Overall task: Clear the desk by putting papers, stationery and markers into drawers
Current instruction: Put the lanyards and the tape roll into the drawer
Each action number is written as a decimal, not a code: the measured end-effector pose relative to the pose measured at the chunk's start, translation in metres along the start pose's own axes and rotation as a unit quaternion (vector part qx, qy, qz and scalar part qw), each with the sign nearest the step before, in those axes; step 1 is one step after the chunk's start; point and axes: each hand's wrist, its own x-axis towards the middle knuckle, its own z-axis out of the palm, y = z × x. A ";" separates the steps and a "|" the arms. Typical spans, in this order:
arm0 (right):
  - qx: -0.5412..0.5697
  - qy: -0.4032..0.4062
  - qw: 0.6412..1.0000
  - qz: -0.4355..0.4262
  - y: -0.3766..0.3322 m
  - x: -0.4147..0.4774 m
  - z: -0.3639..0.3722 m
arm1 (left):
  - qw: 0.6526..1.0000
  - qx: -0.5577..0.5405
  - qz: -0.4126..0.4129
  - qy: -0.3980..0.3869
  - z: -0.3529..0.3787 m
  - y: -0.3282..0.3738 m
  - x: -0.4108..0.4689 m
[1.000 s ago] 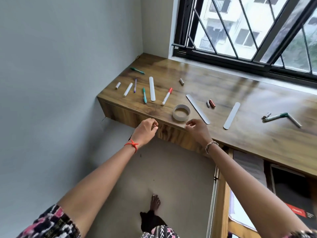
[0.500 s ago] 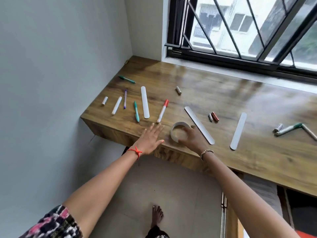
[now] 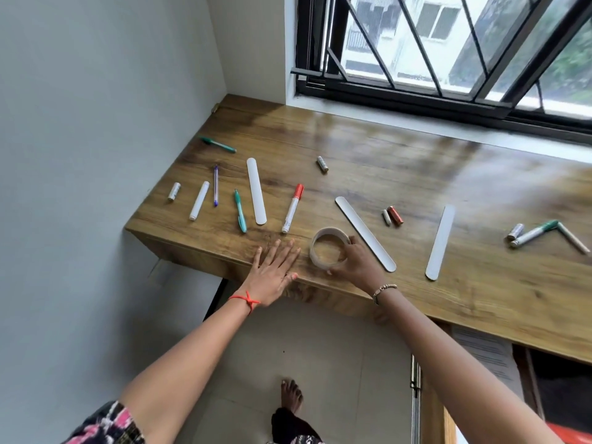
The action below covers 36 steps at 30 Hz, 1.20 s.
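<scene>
Fingers [image 3: 351, 246] of our right hand [image 3: 360, 265] curl round the tape roll [image 3: 331, 232] at the worktop [image 3: 416, 174] front edge; left hand [image 3: 275, 271] lies flat beside it, fingers spread; we judge little cleared; markers [image 3: 292, 208] and white strips [image 3: 256, 190] lie scattered.

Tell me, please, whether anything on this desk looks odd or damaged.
Nothing looks spilled or damaged; stationery such as the red-capped marker and purple pen lies scattered at varied angles on the desk.

My home study corner: wooden worktop [image 3: 416, 174] under barred window [image 3: 384, 91], apartment block [image 3: 400, 36] outside, my bare foot [image 3: 291, 395] on tiled floor [image 3: 320, 347].
</scene>
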 end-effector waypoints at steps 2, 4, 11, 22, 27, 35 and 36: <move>0.000 0.012 1.000 -0.005 0.001 -0.004 -0.002 | 1.000 -0.007 -0.009 -0.004 -0.003 0.004 -0.001; 0.007 0.028 1.000 -0.008 0.002 -0.012 -0.004 | 0.999 -0.026 -0.029 -0.012 -0.005 0.011 -0.007; 0.020 0.062 0.998 -0.017 0.013 -0.062 -0.001 | 0.997 -0.054 -0.045 0.028 0.009 0.034 -0.051; 0.051 0.064 0.997 -0.010 0.043 -0.169 0.027 | 0.989 -0.120 -0.058 0.064 0.048 0.084 -0.141; 0.035 0.047 0.998 -0.014 0.060 -0.218 0.038 | 0.989 -0.124 -0.067 0.049 0.065 0.117 -0.176; 0.023 0.045 0.999 0.011 0.103 -0.287 0.042 | 0.994 -0.106 -0.018 0.028 0.076 0.181 -0.192; 0.023 0.052 0.998 0.019 0.111 -0.294 0.040 | 0.994 -0.103 -0.008 0.024 0.078 0.190 -0.191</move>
